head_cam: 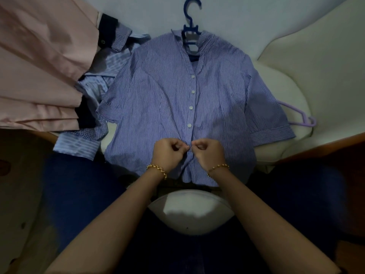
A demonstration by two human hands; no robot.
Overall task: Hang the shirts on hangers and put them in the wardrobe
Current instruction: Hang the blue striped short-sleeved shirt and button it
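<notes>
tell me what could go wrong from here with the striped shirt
1. The left hand and right hand pinch the striped shirt at a low button. The button may slip or go into the wrong hole, leaving the front crooked.
2. The purple hanger lies partly under one sleeve, so lifting the shirt by the blue hanger could snag it and drag it along.

A shirt (177,99) lies flat on the bed (286,91), hem nearest the person. A hanger (191,26) sits in its collar, the hook poking out beyond. To its left lies a heap of other shirts (102,76). To its right a second hanger (300,117) juts from under the sleeve. The left hand (167,153) and right hand (209,153) pinch the lower front, side by side.
</notes>
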